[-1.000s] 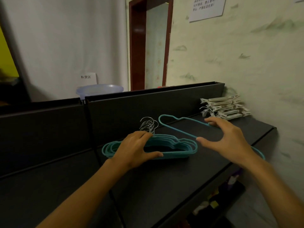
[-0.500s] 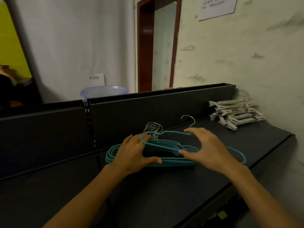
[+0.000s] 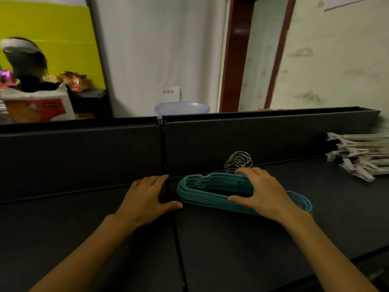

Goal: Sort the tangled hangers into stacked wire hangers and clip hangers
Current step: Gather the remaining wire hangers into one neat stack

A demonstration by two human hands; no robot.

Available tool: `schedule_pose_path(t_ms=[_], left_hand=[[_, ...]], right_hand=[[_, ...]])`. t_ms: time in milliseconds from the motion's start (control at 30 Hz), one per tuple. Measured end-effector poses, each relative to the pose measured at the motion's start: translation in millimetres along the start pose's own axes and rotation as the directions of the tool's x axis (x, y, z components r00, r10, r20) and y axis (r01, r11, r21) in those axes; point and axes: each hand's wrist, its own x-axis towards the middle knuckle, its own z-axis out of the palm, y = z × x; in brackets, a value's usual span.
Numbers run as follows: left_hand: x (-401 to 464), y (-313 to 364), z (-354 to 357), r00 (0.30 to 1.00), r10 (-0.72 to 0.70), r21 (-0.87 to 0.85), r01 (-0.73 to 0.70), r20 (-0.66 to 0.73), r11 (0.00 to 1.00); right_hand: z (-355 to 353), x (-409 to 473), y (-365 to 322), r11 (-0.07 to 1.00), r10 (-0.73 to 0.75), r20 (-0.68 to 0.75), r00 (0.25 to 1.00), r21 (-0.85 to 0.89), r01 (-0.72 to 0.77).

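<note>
Head view: I see a dark shelf top [image 3: 242,245] with a raised back panel [image 3: 263,142]; a seam runs front to back down its middle.
Wire hangers: I see a teal stack of wire hangers [image 3: 202,189] lying flat just right of the seam, close to the back panel, their silver hooks [image 3: 239,162] bunched together and pointing at the panel.
Right hand: my right hand [image 3: 260,191] lies over the middle of the stack, fingers curved across its far edge beside the hooks, thumb pressed on the near edge, so it grips the stack from above.
Left hand: my left hand [image 3: 146,197] rests flat on the shelf top at the seam, fingers relaxed and spread toward the back panel, holding nothing; its thumb tip reaches the left end of the stack, and I cannot tell whether it touches.
Clip hangers: a pale pile of clip hangers [image 3: 362,154] sits at the far right corner of the shelf top, well apart from the teal stack, cut off by the picture's right edge.
Beyond the panel: a translucent blue basin [image 3: 182,107] shows above the back panel, in front of a white curtain [image 3: 160,49]; a dark red door frame [image 3: 233,53] stands to its right.
</note>
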Motion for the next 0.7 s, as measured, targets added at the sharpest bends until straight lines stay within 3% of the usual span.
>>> schedule_pose_path(t_ms=[133, 300, 500, 700], left_hand=[[-13, 0, 0, 1.0, -0.019, -0.022, 0.019, 0.007, 1.0], [-41, -14, -10, 0.999, -0.037, 0.001, 0.037, 0.008, 0.999], [-100, -75, -42, 0.986, -0.161, 0.061, 0.158, 0.045, 0.986], [-187, -173, -82, 0.963, -0.268, 0.133, 0.269, -0.023, 0.954]], right_hand=[[1, -5, -3, 0.996, -0.035, -0.023, 0.999, -0.081, 0.033], [3, 2, -46, 0.982, -0.182, -0.171, 0.968, -0.073, 0.172], [41, 17, -146, 0.938, -0.324, -0.031, 0.945, -0.143, 0.317], [79, 20, -262, 0.921, -0.364, 0.051, 0.93, -0.132, 0.368]])
